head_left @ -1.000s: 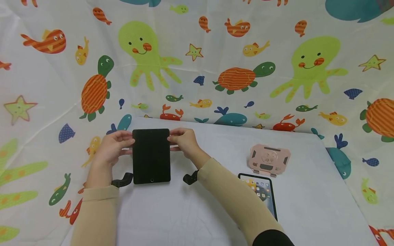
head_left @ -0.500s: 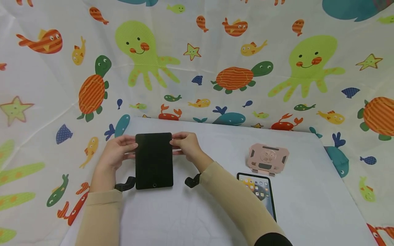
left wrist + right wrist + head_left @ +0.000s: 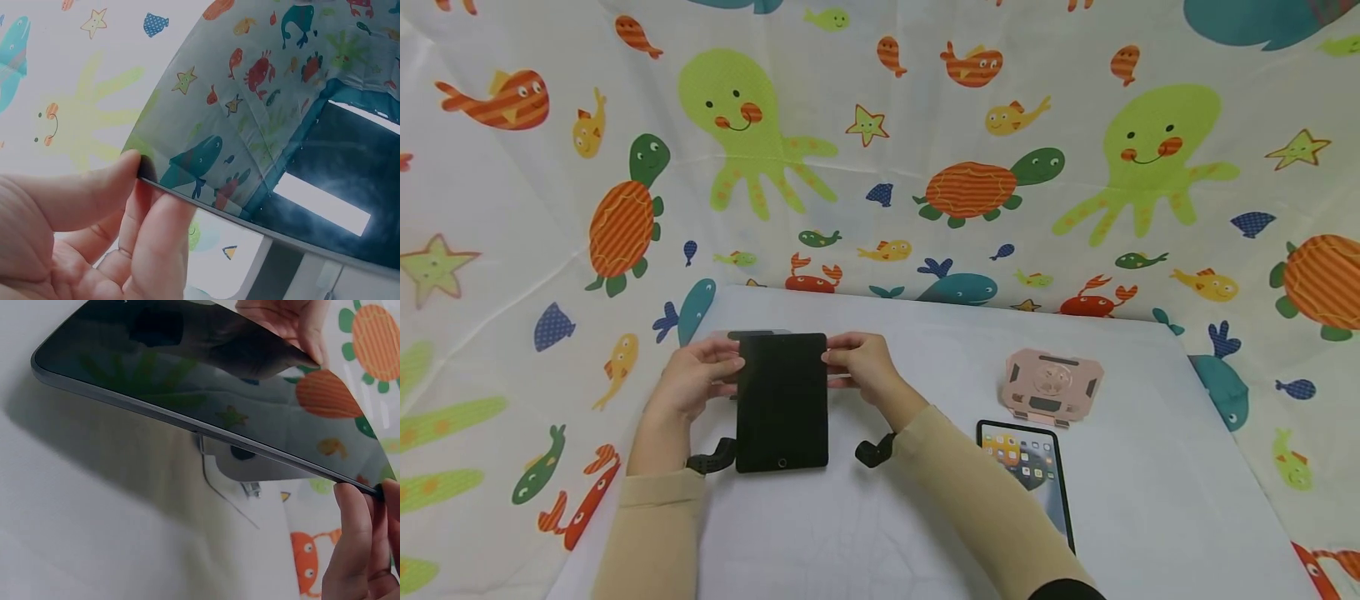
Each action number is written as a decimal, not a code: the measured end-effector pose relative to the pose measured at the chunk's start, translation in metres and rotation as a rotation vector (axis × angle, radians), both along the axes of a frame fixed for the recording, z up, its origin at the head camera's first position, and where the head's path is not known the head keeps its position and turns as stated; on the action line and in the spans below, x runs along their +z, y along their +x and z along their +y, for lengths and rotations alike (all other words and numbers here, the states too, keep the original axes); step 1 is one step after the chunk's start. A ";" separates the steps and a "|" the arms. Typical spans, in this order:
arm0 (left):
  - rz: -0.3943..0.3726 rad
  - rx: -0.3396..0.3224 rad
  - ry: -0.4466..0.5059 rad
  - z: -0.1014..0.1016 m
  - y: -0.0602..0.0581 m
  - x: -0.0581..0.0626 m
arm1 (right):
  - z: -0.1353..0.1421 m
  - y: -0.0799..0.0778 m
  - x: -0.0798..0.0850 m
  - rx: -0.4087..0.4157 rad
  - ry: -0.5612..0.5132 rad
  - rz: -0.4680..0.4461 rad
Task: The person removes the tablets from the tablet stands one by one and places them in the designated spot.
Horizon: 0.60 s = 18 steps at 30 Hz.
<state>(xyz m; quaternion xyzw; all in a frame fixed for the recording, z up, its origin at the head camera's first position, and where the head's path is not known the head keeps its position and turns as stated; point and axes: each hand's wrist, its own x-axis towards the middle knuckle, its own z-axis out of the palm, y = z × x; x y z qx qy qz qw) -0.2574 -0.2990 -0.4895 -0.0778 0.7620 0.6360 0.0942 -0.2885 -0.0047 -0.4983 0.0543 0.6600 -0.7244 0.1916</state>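
Observation:
Both hands hold a black tablet (image 3: 782, 404) by its two long edges near the top, its dark glossy screen facing the person and its home button at the bottom. The left hand (image 3: 694, 379) pinches the left edge, thumb on the screen side and fingers behind. On the opposite edge the right hand (image 3: 865, 367) pinches in the same way. In the right wrist view the tablet (image 3: 187, 381) slants over the white surface and casts a shadow. Behind it lies a flat grey piece (image 3: 269, 469) with a thin wire-like part, mostly hidden by the tablet.
A pink case (image 3: 1052, 385) with dark corner details lies on the white table (image 3: 1165, 467) at the right. In front of it is a second tablet (image 3: 1037, 467) with a lit screen, partly covered by the right sleeve. A sea-animal printed cloth (image 3: 880, 83) hangs behind.
Both hands have brought the black tablet toward the person and slightly right. A strip of the grey piece now shows beyond its top edge. The pink case and second tablet stay put.

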 end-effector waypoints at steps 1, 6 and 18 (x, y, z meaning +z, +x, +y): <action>-0.010 -0.001 0.003 0.001 0.000 -0.001 | 0.001 0.001 -0.001 0.000 -0.005 -0.003; -0.035 -0.020 0.020 0.004 -0.001 -0.006 | 0.007 0.005 -0.004 0.001 -0.017 -0.015; -0.047 -0.052 0.049 0.015 0.002 -0.021 | 0.019 0.011 -0.018 -0.020 -0.029 -0.050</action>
